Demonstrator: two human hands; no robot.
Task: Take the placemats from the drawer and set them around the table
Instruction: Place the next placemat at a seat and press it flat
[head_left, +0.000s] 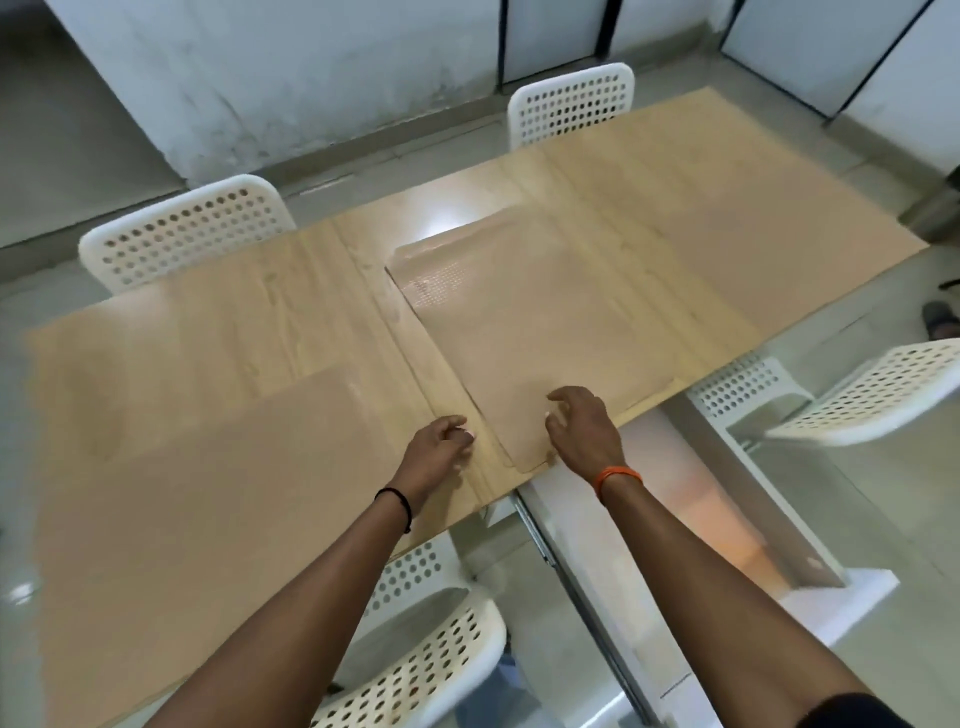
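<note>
A tan placemat (530, 338) lies flat on the wooden desk (208, 322), its near corner at the desk's front edge. The right hand (584, 426) hovers over that near part of the placemat, fingers loosely curled and spread, holding nothing; whether the fingertips touch the mat cannot be told. The left hand (441, 447) is just beside the placemat's left edge, over the bare strip of desk, its fingers curled in with nothing visible in them. A second placemat (208, 493) lies to the left of that hand, covering the near left part of the desk. Below the desk edge, under the right forearm, a white drawer (675, 519) stands pulled out. White perforated chairs (187, 234) stand around the desk.
</note>
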